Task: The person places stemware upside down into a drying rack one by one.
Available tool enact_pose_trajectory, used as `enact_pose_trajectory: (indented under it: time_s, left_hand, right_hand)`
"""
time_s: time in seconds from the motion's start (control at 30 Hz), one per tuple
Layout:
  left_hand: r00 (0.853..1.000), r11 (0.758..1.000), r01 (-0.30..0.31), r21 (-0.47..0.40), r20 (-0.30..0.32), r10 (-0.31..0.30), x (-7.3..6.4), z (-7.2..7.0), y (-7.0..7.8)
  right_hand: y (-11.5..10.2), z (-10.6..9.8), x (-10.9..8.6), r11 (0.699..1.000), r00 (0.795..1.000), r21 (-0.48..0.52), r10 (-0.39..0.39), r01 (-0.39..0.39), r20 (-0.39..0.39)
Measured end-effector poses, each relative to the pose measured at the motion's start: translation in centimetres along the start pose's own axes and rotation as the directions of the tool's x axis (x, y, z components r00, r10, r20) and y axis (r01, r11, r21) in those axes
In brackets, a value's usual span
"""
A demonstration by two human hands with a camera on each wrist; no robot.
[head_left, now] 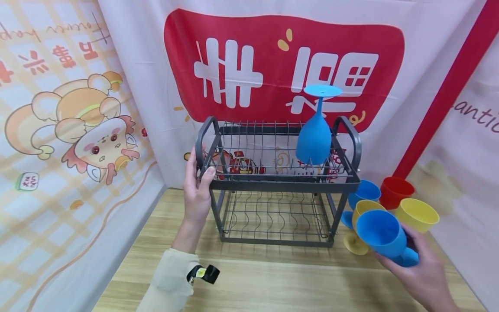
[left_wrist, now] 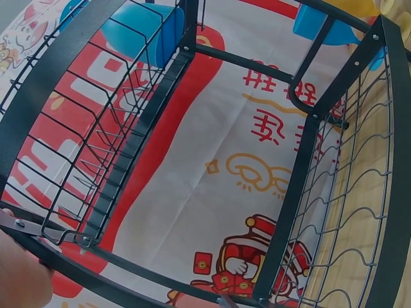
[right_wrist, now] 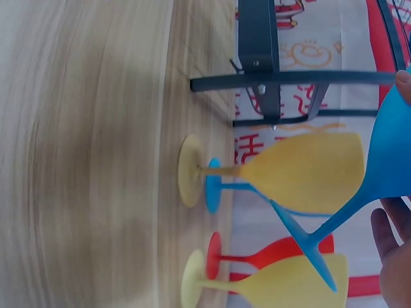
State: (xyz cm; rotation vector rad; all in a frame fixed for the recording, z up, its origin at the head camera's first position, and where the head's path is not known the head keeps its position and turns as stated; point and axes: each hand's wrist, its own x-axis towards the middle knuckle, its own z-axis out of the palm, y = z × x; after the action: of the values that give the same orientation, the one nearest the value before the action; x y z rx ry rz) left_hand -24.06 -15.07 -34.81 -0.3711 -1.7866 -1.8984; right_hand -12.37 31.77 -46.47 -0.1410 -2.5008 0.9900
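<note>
- The held blue goblet (head_left: 380,232) was off the table, at the front of a group of goblets to the right of the rack; it was tilted, its mouth turned up toward the head camera and its foot low by the palm.
- The right hand (head_left: 422,268) gripped this goblet, with thumb and fingers around its sides.
- Just behind it stood an amber goblet (right_wrist: 308,170), upright on its foot on the table (head_left: 257,281).
- A standing blue goblet (head_left: 364,191) came next, just beyond the amber one and near the rack's right front leg.
- A red goblet (head_left: 395,195) and a pale yellow goblet (head_left: 419,214) stood upright farther right, the yellow one nearer the person.
- The dark two-tier rack (head_left: 284,187) stood on the table left of the group, with wire in both tiers and a curved handle at each end of the top.
- The left hand (head_left: 196,195) held the rack's left end, its thumb at the upper tier's front corner and its fingers along the outside of the handle.
- An upturned blue goblet (head_left: 314,138) sat mouth down at the right of the upper tier, foot in the air.
- Behind the rack hung a white cloth (head_left: 136,26) with a red panel and large white characters.
</note>
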Motion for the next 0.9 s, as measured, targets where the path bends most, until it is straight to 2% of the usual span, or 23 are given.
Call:
enact_pose_trajectory:
  time_s: [0.17,0.33,0.47,0.57,0.73,0.8,0.9]
  left_hand:
    - [1.0,1.0,0.021,-0.004,-0.003,-0.021,-0.1,0.0,-0.2]
    - [0.999,0.999,0.054,-0.003,-0.006,-0.054,-0.2,-0.2,-0.2]
    - [0.996,0.995,0.086,0.044,-0.005,-0.086,-0.8,-0.6,-0.5]
    - [0.996,0.991,0.093,0.098,-0.02,-0.092,-2.0,-1.0,-1.1]
    - [0.992,0.989,0.095,0.115,-0.088,-0.085,-5.2,-1.3,-2.9]
    - [0.989,0.981,0.13,0.142,-0.094,-0.117,-6.7,-1.1,-3.8]
    - [0.983,0.961,0.183,0.209,-0.065,-0.173,-8.9,-0.5,-5.2]
  right_hand:
    - [-1.3,0.5,-0.1,0.992,0.992,-0.032,-0.124,0.125,0.005]
    - [-2.4,0.9,0.1,0.964,0.965,-0.055,-0.262,0.262,-0.002]
    - [-3.1,1.2,0.1,0.944,0.945,-0.042,-0.326,0.327,0.013]
    - [-3.6,1.7,0.0,0.93,0.931,-0.047,-0.363,0.364,0.03]
    - [-4.5,2.7,-0.1,0.914,0.915,-0.057,-0.399,0.402,0.053]
    - [-5.1,3.2,-0.2,0.909,0.91,-0.06,-0.41,0.413,0.058]
    - [-5.9,3.9,-0.2,0.892,0.895,-0.076,-0.443,0.446,0.062]
